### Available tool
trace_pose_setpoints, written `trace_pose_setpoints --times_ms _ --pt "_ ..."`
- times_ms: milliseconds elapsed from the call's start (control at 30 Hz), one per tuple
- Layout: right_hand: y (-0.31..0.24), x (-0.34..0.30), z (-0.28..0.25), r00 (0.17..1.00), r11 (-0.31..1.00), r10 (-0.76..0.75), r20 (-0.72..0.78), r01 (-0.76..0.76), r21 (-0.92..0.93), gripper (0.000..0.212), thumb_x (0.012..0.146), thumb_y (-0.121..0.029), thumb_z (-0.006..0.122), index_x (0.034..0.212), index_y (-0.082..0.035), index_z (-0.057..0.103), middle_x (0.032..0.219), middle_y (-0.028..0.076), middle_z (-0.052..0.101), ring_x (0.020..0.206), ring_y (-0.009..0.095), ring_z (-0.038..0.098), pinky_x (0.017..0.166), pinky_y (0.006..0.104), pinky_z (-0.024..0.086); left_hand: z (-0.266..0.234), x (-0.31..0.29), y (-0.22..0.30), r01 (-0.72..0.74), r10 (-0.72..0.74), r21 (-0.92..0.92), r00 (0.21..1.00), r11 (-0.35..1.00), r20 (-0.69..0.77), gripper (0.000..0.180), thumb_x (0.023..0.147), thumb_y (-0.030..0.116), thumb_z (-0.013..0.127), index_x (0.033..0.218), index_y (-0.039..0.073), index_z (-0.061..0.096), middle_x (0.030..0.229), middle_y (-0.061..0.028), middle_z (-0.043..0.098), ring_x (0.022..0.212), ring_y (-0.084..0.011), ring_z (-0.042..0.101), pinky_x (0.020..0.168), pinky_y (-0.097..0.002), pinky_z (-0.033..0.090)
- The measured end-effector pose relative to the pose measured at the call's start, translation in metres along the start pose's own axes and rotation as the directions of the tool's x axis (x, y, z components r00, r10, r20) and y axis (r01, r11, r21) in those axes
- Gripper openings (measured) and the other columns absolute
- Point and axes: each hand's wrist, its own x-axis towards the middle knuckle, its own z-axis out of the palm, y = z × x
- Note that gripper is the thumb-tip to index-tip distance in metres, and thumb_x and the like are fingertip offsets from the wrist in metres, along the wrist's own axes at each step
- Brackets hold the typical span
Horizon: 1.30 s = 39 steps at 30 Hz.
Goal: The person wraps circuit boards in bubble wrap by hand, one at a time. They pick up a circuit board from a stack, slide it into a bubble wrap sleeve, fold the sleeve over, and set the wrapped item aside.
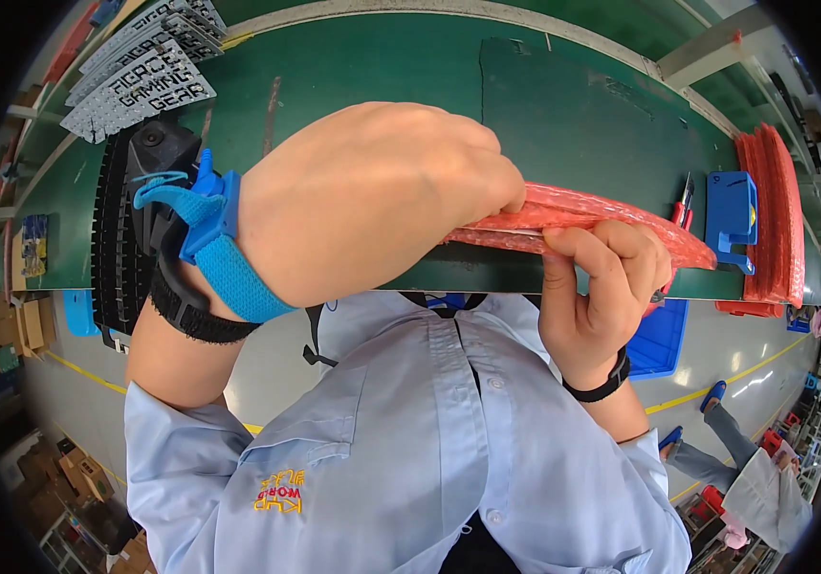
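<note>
A flat red bubble-wrap bag [630,216] is held between my two hands above the near edge of the green table [382,67]. My left hand [372,187], its back turned up, is curled closed at the bag's left end; most of its fingertips are hidden. Thumb and fingers of my right hand [606,277] pinch the bag's near edge, beside a gap between its two layers. A blue strap [238,277] and a black band with a dark device circle my left wrist. On my right wrist sits a black band [603,383].
At the right end lie a stack of red bubble-wrap bags [774,220], a blue holder [731,212] and a red cutter knife [683,203]. Black keyboards [116,239] and grey printed sheets [147,91] are on the left. Below is a blue bin [661,342]; another person [750,478] is behind right.
</note>
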Motion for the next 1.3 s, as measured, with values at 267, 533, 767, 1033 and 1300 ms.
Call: trace_pose_setpoints --times_ms 267,533,767,1033,1300 --pt "0.000 0.001 0.001 1.000 1.000 0.002 -0.008 -0.002 0.013 0.025 0.066 -0.009 0.078 0.088 -0.016 0.069 0.084 -0.001 0.056 0.080 0.021 0.053 0.077 0.0342 0.034 -0.002 0.001 0.008 0.031 -0.031 0.054 0.999 0.998 0.006 0.016 0.074 0.004 0.065 0.090 0.006 0.065 0.085 -0.0068 0.065 0.079 -0.0271 0.063 0.067 -0.0352 0.052" --pt "-0.001 0.002 0.001 1.000 1.000 0.010 -0.018 -0.009 0.025 0.026 0.065 -0.007 0.078 0.088 -0.015 0.069 0.083 0.000 0.057 0.080 0.021 0.053 0.077 0.0339 0.033 -0.005 0.000 0.018 0.080 -0.083 0.057 0.995 0.995 0.050 0.015 0.077 0.008 0.061 0.091 0.007 0.061 0.085 -0.0056 0.063 0.078 -0.0274 0.063 0.064 -0.0351 0.050" --pt "0.001 0.004 0.004 1.000 1.000 0.007 -0.026 -0.007 0.019 0.025 0.065 -0.008 0.079 0.087 -0.015 0.069 0.083 -0.001 0.058 0.079 0.020 0.054 0.076 0.0325 0.034 0.001 -0.002 0.018 0.094 -0.094 0.094 0.996 0.991 -0.010 0.020 0.076 0.007 0.061 0.096 0.007 0.063 0.091 -0.0073 0.065 0.083 -0.0281 0.063 0.068 -0.0355 0.051" --pt "0.005 0.005 0.006 0.998 0.999 -0.026 -0.054 0.027 0.016 0.022 0.067 -0.008 0.079 0.087 -0.015 0.070 0.082 -0.002 0.058 0.078 0.018 0.055 0.074 0.0301 0.034 -0.001 -0.005 0.016 0.059 -0.057 0.056 0.998 0.997 -0.026 0.020 0.077 0.005 0.065 0.098 0.004 0.065 0.093 -0.0090 0.066 0.085 -0.0293 0.063 0.071 -0.0367 0.052" --pt "0.005 0.004 0.005 0.998 0.999 -0.035 -0.060 0.036 0.021 0.021 0.069 -0.008 0.078 0.088 -0.015 0.071 0.083 -0.003 0.058 0.078 0.017 0.055 0.074 0.0299 0.034 0.001 0.005 0.015 0.099 -0.099 -0.007 0.992 0.995 -0.072 0.014 0.077 0.002 0.066 0.091 0.003 0.065 0.083 -0.0095 0.064 0.080 -0.0285 0.063 0.069 -0.0371 0.051"
